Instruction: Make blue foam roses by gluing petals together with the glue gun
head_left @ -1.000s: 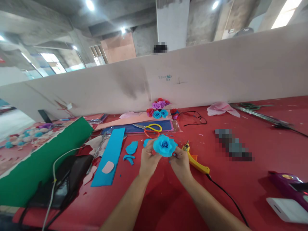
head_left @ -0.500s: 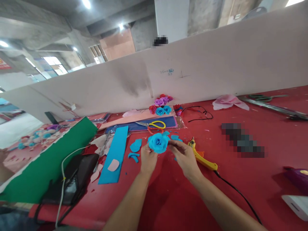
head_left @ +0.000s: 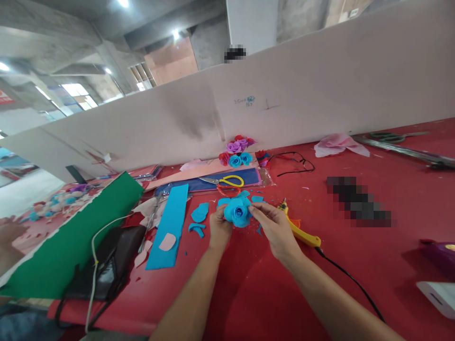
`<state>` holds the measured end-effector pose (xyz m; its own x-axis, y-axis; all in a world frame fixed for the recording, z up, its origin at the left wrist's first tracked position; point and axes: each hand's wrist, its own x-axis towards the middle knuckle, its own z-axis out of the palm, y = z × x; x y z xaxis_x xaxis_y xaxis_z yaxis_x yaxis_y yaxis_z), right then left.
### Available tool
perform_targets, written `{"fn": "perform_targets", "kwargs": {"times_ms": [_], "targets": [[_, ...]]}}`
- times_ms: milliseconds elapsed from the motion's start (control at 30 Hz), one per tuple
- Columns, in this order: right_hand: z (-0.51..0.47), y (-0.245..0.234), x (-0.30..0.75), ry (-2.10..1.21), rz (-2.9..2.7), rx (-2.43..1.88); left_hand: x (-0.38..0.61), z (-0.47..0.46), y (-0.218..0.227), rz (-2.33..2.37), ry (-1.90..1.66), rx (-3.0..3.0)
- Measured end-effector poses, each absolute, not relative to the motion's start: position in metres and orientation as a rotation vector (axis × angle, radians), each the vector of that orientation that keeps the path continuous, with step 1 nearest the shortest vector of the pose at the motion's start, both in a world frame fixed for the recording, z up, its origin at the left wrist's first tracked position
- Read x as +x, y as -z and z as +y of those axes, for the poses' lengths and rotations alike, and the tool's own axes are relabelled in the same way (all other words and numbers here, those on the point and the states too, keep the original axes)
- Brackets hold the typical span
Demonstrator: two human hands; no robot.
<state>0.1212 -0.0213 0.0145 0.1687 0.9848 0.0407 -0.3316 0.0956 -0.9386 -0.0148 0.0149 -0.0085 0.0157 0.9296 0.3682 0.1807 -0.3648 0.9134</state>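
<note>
I see a blue flower (head_left: 238,213) over red table (head_left: 249,289), left hand (head_left: 219,232) closed on it at its 8 o'clock, right hand (head_left: 279,228) pinching it at 3. Yellow glue gun (head_left: 306,236) just beyond, blue strip (head_left: 170,218) at 9.

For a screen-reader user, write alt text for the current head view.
A person's left hand holds a blue flower above a red table while the right hand touches the flower's edge. A blue strip and blue cut-outs lie to the left, a yellow corded tool to the right, and yellow-handled scissors beyond.
</note>
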Motion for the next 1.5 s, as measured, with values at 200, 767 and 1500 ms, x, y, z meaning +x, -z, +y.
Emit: {"fn": "perform_targets", "kwargs": {"times_ms": [200, 767, 1500], "targets": [[-0.0208, -0.0153, 0.1215, -1.339, -0.724, -0.969, -0.0136, 0.018, 0.0138, 1.069, -1.449, 1.556], [-0.0259, -0.0202, 0.1163, -1.321, -0.853, -0.808, -0.0181, 0.0197, 0.018, 1.155, -1.558, 1.552], [-0.0248, -0.0218, 0.121, -1.403, -0.639, -0.914, -0.0153, 0.0172, 0.011, 0.999, -1.356, 1.653]]}}
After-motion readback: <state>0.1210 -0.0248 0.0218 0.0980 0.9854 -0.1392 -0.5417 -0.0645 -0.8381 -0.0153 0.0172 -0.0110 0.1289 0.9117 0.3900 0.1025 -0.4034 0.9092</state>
